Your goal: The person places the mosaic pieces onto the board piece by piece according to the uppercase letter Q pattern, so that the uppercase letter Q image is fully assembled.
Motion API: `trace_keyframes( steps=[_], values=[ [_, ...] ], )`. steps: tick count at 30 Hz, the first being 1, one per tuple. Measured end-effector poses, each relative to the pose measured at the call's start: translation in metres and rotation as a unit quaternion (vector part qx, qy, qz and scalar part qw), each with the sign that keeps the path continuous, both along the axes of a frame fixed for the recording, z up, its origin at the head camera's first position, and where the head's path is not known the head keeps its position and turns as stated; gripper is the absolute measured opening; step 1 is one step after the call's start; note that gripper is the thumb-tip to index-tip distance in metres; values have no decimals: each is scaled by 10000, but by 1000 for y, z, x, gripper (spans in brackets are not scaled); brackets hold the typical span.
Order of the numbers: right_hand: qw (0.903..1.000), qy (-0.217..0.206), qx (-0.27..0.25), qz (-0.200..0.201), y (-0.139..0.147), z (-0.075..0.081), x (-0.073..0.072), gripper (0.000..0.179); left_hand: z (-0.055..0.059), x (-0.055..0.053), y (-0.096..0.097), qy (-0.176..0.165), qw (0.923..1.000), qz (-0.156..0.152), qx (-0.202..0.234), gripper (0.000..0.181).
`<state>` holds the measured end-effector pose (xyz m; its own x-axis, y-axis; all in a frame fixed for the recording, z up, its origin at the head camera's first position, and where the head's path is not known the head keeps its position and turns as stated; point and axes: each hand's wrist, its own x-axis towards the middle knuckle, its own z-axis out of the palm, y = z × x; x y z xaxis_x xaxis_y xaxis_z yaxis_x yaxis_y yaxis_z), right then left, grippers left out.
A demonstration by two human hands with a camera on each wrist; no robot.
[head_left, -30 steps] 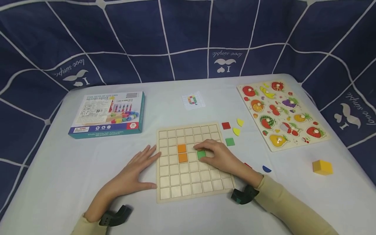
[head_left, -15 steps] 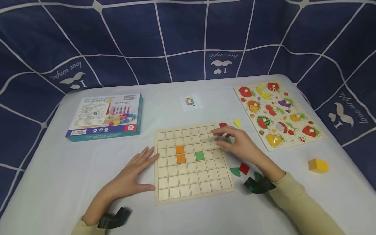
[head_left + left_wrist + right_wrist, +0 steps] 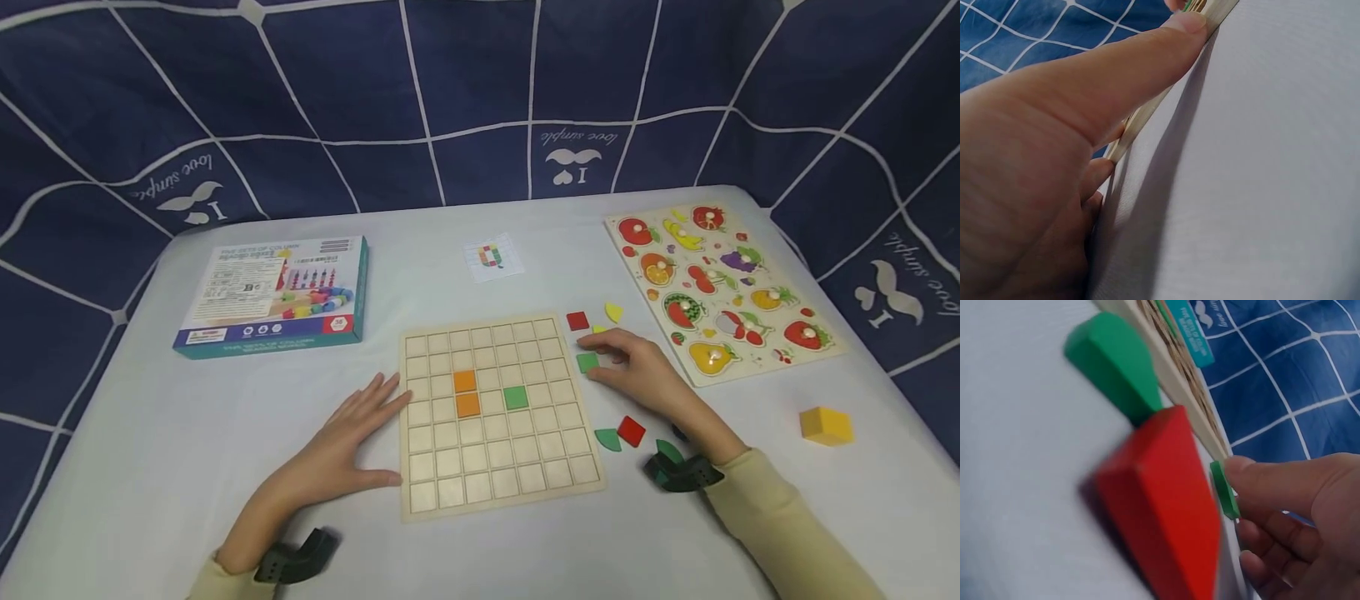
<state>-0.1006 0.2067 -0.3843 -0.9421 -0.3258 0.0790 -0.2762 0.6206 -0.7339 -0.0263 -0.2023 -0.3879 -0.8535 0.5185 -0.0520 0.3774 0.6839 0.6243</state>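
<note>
My left hand (image 3: 337, 450) spreads its straight fingers along the left edge of a wooden grid board (image 3: 442, 492), fingertips and thumb right at the rim. On the board lie two orange square tiles (image 3: 466, 392) and a green square tile (image 3: 515, 397). My right hand (image 3: 637, 367) is off the board's right side, over another green square tile (image 3: 587, 362) on the table. Its thumb is close beside that tile, and the index finger stands apart from the thumb. In the right wrist view the thumb (image 3: 1260, 478) overlaps the end of this green tile (image 3: 1225, 489).
Red tiles (image 3: 632, 431), green quarter-round pieces (image 3: 608, 440) and yellow pieces (image 3: 613, 312) lie right of the board. A small pattern card (image 3: 492, 257) lies behind it. Around stand a bead-set box (image 3: 273, 296), a fruit puzzle board (image 3: 720, 292) and a yellow block (image 3: 826, 426).
My right hand has let go of the green tile on the board and moved right to the other green tile beside the board. The left hand has stayed at the board's edge.
</note>
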Motion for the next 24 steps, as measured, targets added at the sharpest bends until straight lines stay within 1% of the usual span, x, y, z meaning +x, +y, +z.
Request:
trace_keyframes(
  steps=[5, 10, 18, 22, 24],
  values=[
    [9993, 308, 185, -40, -5, -2, 1, 39, 2, 0, -1, -11, 10000, 3, -20, 100],
    [9985, 455, 282, -101, -6, -1, 1, 37, 3, -1, 0, 25, 10000, -18, -3, 100],
    [9987, 448, 230, -117, -7, -4, 1, 34, 1, -1, -1, 28, 10000, -31, 5, 100],
    [9989, 421, 183, -109, -7, -1, 2, 34, 0, 0, -1, 7, 10000, -3, 22, 100],
    [9993, 355, 74, -88, -7, 2, 4, 34, -1, 1, -1, -2, 10000, -11, 43, 100]
  ],
)
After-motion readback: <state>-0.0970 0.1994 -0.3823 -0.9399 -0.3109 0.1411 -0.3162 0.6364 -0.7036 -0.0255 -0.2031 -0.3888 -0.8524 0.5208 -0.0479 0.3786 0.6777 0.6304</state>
